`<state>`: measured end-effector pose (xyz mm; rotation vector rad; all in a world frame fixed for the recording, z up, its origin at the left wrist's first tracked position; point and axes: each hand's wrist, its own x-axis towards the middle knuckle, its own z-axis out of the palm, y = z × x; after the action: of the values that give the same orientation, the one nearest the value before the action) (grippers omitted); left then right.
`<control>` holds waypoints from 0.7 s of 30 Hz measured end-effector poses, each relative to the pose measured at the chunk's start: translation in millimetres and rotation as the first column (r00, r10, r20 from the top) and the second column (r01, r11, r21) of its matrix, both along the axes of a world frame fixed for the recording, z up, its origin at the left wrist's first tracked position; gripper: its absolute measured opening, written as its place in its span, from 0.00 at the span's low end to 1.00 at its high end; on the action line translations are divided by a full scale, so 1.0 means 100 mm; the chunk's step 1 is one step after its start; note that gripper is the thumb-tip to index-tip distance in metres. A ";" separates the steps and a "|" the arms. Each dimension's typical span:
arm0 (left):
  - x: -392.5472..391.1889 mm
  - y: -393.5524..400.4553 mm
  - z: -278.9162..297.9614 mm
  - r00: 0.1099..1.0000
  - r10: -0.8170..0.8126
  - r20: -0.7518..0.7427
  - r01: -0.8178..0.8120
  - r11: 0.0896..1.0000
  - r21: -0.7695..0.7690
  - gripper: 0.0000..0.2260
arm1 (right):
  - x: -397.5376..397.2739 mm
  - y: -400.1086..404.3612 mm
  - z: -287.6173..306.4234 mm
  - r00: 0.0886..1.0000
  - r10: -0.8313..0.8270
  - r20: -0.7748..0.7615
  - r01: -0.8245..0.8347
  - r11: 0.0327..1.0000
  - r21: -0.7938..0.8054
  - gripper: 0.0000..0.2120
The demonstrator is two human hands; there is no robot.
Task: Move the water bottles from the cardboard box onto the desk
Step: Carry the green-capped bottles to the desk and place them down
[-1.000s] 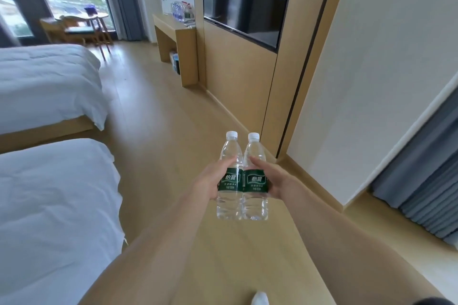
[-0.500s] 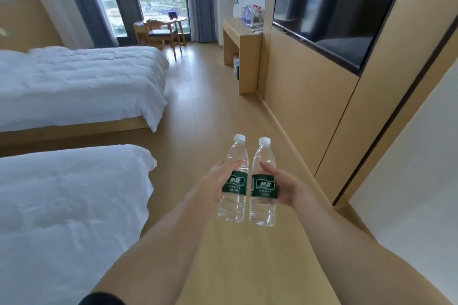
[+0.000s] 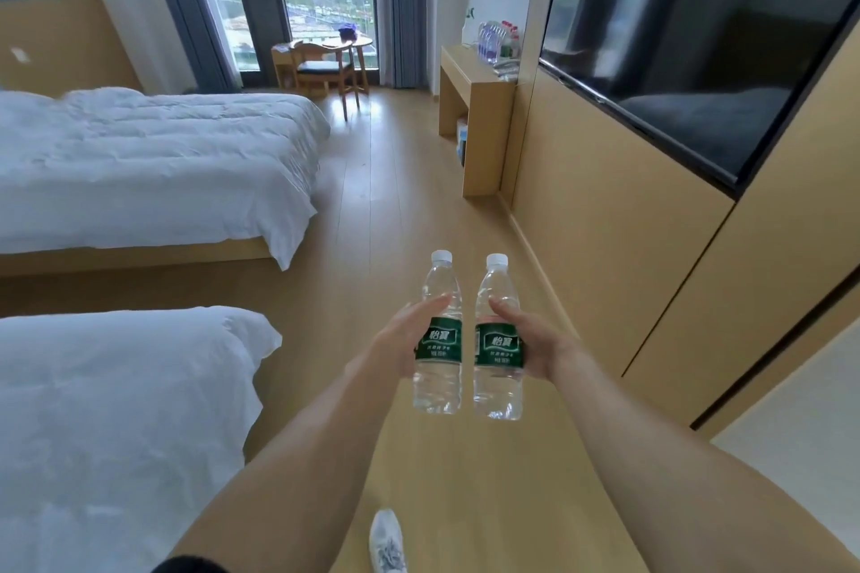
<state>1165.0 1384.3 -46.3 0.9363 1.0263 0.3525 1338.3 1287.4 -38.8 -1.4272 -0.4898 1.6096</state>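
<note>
Far along the wooden floor (image 3: 391, 209), the desk (image 3: 470, 79) already carries several bottles (image 3: 497, 40). Left hand (image 3: 400, 342) grips one water bottle (image 3: 438, 335), right hand (image 3: 535, 340) another water bottle (image 3: 497, 340), both upright. These two are not yet delivered; the cardboard box is out of view.

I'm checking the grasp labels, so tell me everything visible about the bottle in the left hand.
The left bottle is clear ribbed plastic with a white screw cap on, a dark green label with white characters round its middle, and looks full of water. It is upright in the air above the wooden floor, gripped at the label by the left hand, and stands just apart from the right bottle.
</note>
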 end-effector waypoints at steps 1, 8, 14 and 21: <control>0.09 0.15 0.00 1.000 0.003 -0.016 -0.002 1.000 0.016 0.20 | 0.08 0.16 0.00 1.000 -0.004 0.000 0.004 1.000 0.006 0.30; 0.71 1.41 -0.01 0.999 0.012 -0.048 -0.010 0.999 0.032 0.23 | 0.60 1.44 -0.01 0.998 -0.060 -0.007 0.060 0.998 0.005 0.29; 1.14 2.64 0.13 0.999 -0.020 -0.033 0.021 0.999 0.033 0.23 | 0.98 2.70 0.06 0.997 -0.069 0.021 0.070 0.998 -0.009 0.30; 1.49 3.79 0.17 0.999 -0.029 0.025 0.029 0.999 0.025 0.26 | 1.33 3.85 0.13 0.997 -0.077 0.008 0.077 0.997 -0.005 0.30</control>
<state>1314.2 1763.4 -29.3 0.9660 0.9865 0.3525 1471.4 1672.7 -25.7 -1.4397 -0.4307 1.5453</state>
